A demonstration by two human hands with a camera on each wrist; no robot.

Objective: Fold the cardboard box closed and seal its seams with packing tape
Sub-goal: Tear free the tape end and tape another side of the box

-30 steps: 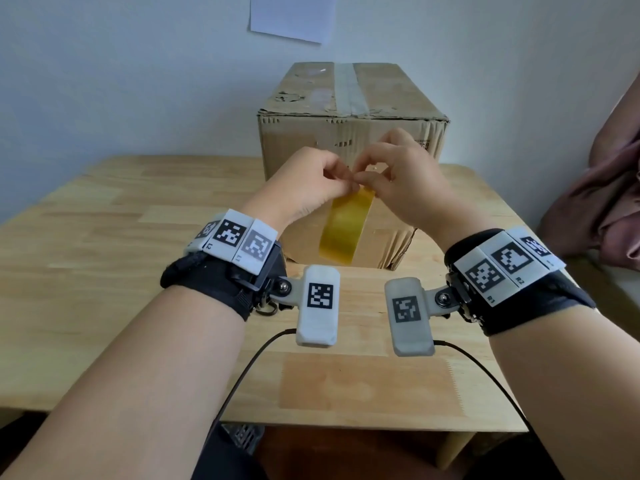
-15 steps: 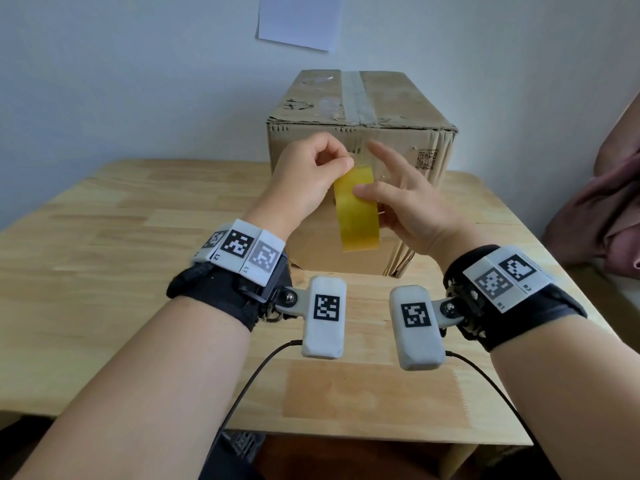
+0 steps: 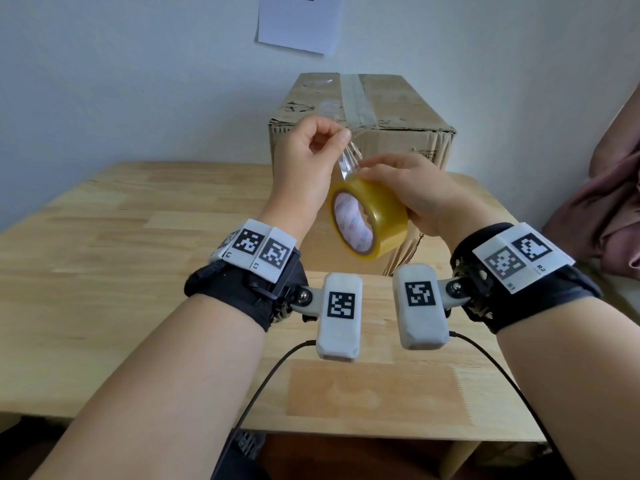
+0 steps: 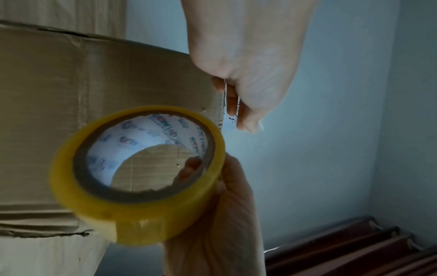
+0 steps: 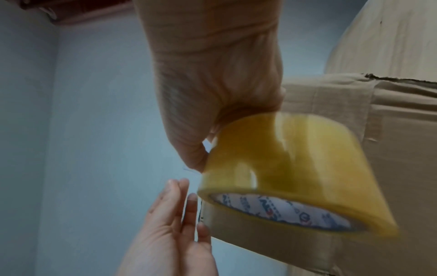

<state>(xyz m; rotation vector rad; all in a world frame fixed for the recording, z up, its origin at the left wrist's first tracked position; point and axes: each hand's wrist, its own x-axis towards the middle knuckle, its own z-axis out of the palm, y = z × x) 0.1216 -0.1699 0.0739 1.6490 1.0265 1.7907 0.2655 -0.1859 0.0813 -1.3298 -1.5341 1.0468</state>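
The cardboard box (image 3: 381, 98) stands at the table's far side, flaps down, with a strip of old tape (image 3: 353, 95) along its top seam. In front of it my right hand (image 3: 391, 181) grips a yellowish packing tape roll (image 3: 377, 216) from above. My left hand (image 3: 343, 138) is higher and pinches the free clear tape end (image 3: 351, 157), drawn a short way off the roll. The left wrist view shows the left hand (image 4: 236, 104) pinching the strip and the roll (image 4: 141, 214) in the right hand (image 4: 224, 205). The right wrist view shows the roll (image 5: 295, 158) under the right hand (image 5: 212, 130).
The wooden table (image 3: 138, 237) carries the box. A white sheet of paper (image 3: 299, 22) hangs on the wall behind. Pinkish cloth (image 3: 606, 202) lies at the right edge. Black cables (image 3: 270, 375) run from the wrist cameras toward me.
Both hands were picking at the roll's edge. The right hand now grips the roll, lower and tilted so its core shows, and the left hand has lifted the tape end upward.
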